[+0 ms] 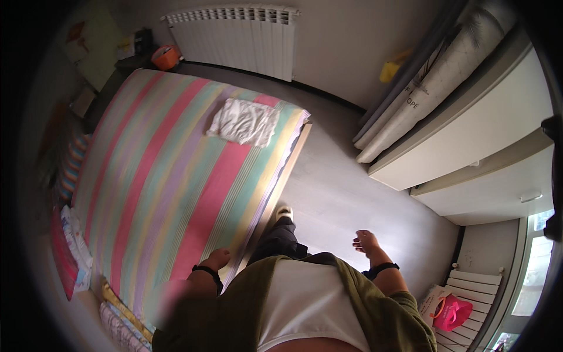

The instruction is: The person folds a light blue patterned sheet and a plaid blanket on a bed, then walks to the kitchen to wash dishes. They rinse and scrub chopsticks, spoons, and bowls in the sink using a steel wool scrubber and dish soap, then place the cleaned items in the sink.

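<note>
My left hand (218,258) hangs over the near edge of a bed with a striped bedsheet (162,167). Its fingers are mostly hidden, and nothing shows in it. My right hand (366,242) is held out above the grey floor (325,193), fingers loosely bent and a little apart, with nothing in them. Both wrists wear dark bands. A folded, light patterned cloth (245,122) lies on the sheet, close to the bed's far right corner.
The bed's wooden side rail (288,165) runs beside my leg. A white radiator (233,39) is on the far wall. Rolled sheets of material (413,101) lean by a white wardrobe (457,127) at right. A pink bag (453,312) rests against another radiator (475,281).
</note>
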Demonstrator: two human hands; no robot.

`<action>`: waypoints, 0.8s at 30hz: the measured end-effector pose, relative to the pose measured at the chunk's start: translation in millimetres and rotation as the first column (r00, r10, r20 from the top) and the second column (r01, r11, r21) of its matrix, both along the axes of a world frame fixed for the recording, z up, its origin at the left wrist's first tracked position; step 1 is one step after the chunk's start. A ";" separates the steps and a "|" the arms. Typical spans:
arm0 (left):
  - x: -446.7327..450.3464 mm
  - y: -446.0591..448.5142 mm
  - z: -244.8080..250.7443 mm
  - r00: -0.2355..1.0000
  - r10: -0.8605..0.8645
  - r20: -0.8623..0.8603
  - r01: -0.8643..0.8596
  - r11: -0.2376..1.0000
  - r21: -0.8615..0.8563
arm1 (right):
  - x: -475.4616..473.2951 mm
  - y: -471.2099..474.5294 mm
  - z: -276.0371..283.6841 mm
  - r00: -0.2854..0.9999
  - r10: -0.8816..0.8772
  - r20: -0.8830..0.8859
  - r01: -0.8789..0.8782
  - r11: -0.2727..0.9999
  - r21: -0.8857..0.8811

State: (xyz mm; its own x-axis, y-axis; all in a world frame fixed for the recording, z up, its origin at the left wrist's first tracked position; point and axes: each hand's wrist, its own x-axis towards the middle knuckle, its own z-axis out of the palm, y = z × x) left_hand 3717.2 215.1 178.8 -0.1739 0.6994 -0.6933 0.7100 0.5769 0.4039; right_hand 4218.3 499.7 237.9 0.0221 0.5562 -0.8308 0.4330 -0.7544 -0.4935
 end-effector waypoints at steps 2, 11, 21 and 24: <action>-22.9 45.3 -34.7 0.975 -0.215 -0.055 0.212 0.976 -0.057 | -15.4 42.7 3.3 0.996 0.036 -0.076 -0.038 0.999 -0.019; -49.8 419.0 -5.6 0.999 -0.024 0.035 0.017 0.981 0.195 | -126.3 341.3 179.5 0.928 0.011 -0.372 0.140 0.917 0.374; -70.1 646.9 -33.4 0.954 -0.138 -0.265 0.195 0.959 0.204 | -258.4 586.3 418.3 -0.441 0.768 -0.464 0.124 0.564 0.816; -36.2 627.6 -34.1 0.903 0.393 -0.172 -0.410 0.909 -0.077 | -286.7 673.1 435.8 -0.613 0.645 -0.457 0.051 0.609 0.791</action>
State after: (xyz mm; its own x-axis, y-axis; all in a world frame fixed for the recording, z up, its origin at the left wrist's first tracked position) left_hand 3681.1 842.7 144.8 -0.5313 0.4701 -0.7048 0.4561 0.8598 0.2297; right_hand 3931.6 1172.8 673.7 -0.6405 -0.0305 0.7673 -0.6927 -0.4084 -0.5945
